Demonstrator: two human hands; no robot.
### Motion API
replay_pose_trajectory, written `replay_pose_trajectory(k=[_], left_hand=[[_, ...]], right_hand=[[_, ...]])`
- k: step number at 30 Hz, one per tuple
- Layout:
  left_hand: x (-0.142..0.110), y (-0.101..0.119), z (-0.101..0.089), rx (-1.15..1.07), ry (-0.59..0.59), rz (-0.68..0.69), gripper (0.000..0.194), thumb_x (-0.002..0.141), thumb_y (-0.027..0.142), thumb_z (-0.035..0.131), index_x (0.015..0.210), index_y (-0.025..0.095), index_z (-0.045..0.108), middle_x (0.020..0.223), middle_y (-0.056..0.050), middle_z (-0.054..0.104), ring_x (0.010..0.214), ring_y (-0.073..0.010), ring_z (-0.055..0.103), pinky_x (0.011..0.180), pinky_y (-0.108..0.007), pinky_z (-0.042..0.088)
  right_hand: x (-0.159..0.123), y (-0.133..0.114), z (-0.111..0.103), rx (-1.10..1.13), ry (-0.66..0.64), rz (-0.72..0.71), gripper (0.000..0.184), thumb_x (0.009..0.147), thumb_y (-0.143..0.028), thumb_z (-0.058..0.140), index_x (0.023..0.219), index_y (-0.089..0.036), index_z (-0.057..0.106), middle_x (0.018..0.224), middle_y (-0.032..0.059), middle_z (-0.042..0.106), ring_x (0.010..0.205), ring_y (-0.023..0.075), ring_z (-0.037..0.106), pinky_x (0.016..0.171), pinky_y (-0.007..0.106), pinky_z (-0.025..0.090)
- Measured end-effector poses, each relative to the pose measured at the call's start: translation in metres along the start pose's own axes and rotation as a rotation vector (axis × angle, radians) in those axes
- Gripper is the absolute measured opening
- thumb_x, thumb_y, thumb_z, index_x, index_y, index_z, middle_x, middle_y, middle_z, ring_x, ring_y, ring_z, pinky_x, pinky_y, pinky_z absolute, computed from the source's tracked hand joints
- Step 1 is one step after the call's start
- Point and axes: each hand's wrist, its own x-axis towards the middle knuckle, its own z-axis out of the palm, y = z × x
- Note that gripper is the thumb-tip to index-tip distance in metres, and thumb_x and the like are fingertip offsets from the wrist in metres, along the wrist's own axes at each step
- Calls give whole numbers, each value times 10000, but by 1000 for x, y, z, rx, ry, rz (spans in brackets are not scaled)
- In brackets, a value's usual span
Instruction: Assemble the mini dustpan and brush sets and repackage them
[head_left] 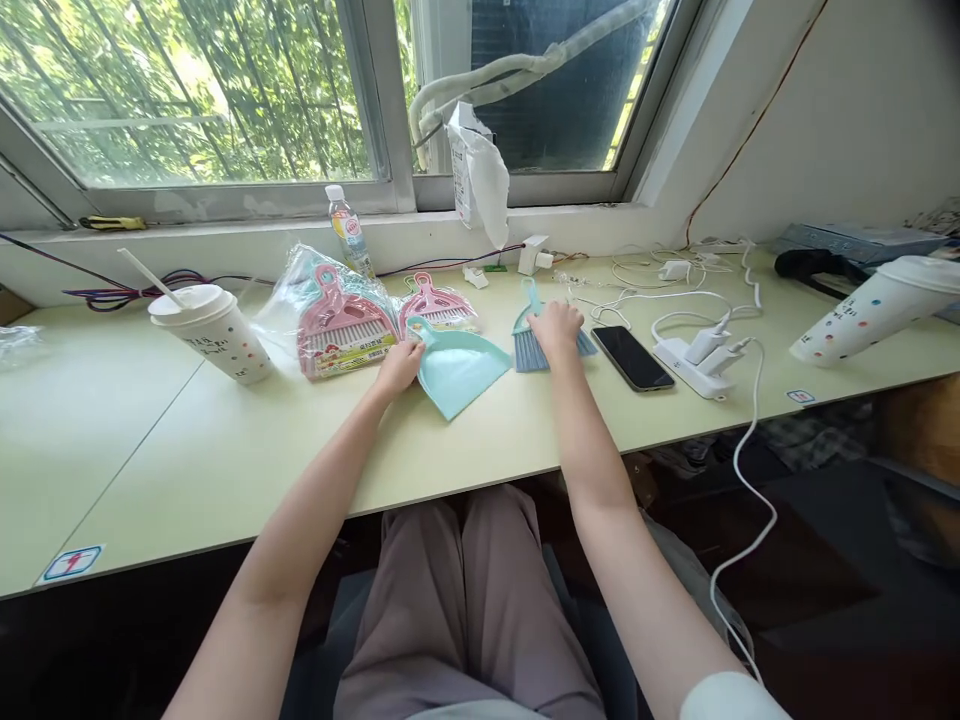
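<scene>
My left hand (403, 366) is closed on the handle end of a light teal dustpan (465, 368), which lies on the pale green table. Over to the right, my right hand (556, 328) grips the body of a small teal hand brush (531, 350) with blue-grey bristles. Its looped handle points toward the window, and my hand covers part of the brush. A gap separates brush and dustpan. Behind my left hand lie a pink dustpan-and-brush set (341, 325) in clear wrapping and a second pink set (439, 305).
A white cup with a straw (217, 335) stands left. A black phone (634, 358) and a white power strip (690, 368) with cables lie right of the brush. Another cup (877, 310) leans at far right. A bottle (349, 230) stands by the window wall.
</scene>
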Motion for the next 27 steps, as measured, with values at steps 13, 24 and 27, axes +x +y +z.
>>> replay_pose_trajectory(k=[13, 24, 27], left_hand=[[-13, 16, -15, 330, -135, 38, 530, 906, 487, 424, 445, 225, 406, 477, -61, 566, 544, -192, 505, 609, -307, 340], [-19, 29, -7, 420, -117, 60, 463, 871, 329, 435, 424, 214, 474, 498, -62, 602, 567, -189, 550, 621, -299, 385], [-22, 33, -3, 408, -111, 52, 453, 854, 292, 438, 409, 219, 483, 496, -67, 611, 611, -204, 599, 624, -295, 411]], right_hand=[[-4, -1, 17, -155, -156, 24, 360, 841, -218, 680, 1150, -34, 678, 1154, 280, 672, 1117, 323, 652, 853, 364, 454], [-16, -33, -13, 300, -88, -464, 228, 840, -351, 675, 1006, -214, 753, 1126, 75, 714, 1124, 244, 603, 934, 329, 463], [-28, -48, -19, 284, -154, -595, 182, 803, -340, 710, 930, -223, 769, 1054, 60, 726, 1106, 252, 595, 901, 327, 469]])
